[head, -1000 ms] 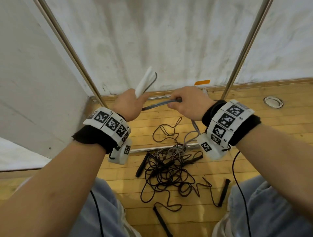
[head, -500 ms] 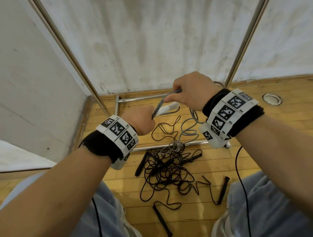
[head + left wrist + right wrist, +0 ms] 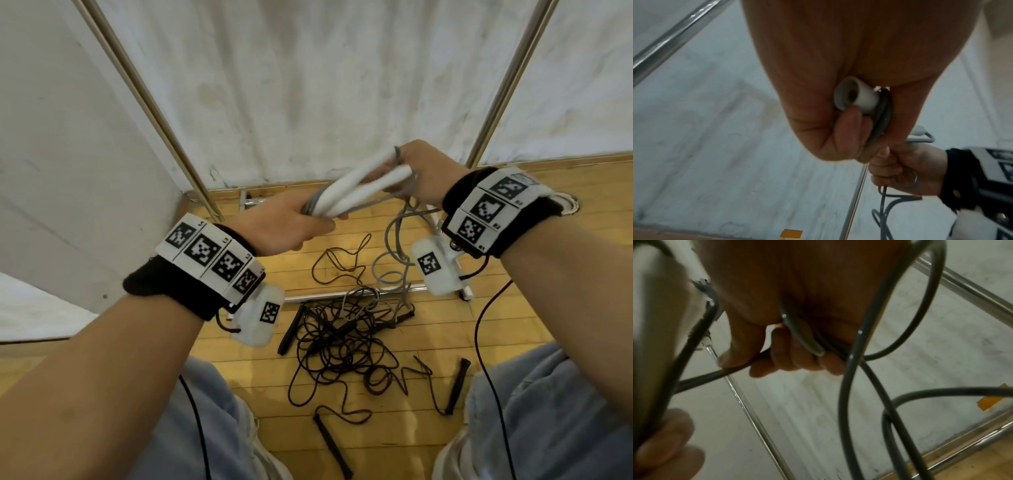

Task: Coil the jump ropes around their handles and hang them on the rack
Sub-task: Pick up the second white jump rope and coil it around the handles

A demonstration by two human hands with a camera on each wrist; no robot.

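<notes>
1. White handles (image 3: 356, 186) now lie side by side between the two hands; half a second ago only one showed, low beside the left fist, with the right hand above it.
2. Left hand (image 3: 284, 222) has risen and is clenched round the near ends of both handles; the left wrist view shows one hollow handle end (image 3: 854, 95) poking from the fist.
3. Right hand (image 3: 423, 174) is at their far ends, fingers (image 3: 797, 356) curled round the grey rope (image 3: 394, 246).
4. Grey rope hangs in loops from the right hand to the wooden floor (image 3: 513, 325).
5. Black ropes (image 3: 342, 346) lie tangled on the floor below the hands, beside the rack's base bar (image 3: 325, 297).
</notes>
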